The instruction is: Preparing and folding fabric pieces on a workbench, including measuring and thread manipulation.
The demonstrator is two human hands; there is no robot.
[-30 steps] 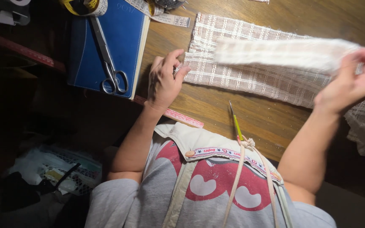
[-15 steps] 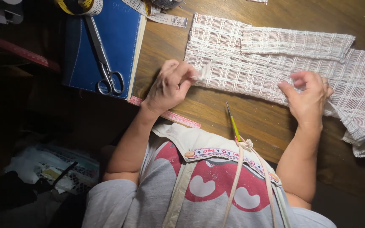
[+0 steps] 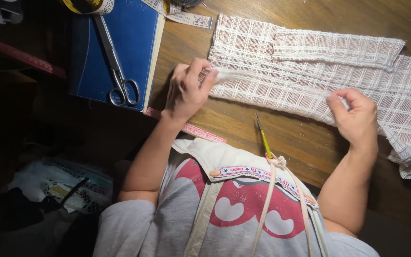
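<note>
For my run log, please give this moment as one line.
left hand: pinches cloth edge | right hand: pinches cloth edge | cloth: flat on table | scissors: on blue book

Few labels on a sewing table.
A white tape measure (image 3: 186, 18) with printed markings lies at the top edge, beside a blue hardcover book (image 3: 115, 52); no packages, signs or screens.

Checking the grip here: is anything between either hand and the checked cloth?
Nothing visible. The left hand pinches the checked cloth at its near left edge, and the right hand pinches its near edge further right. The scissors lie apart.
</note>
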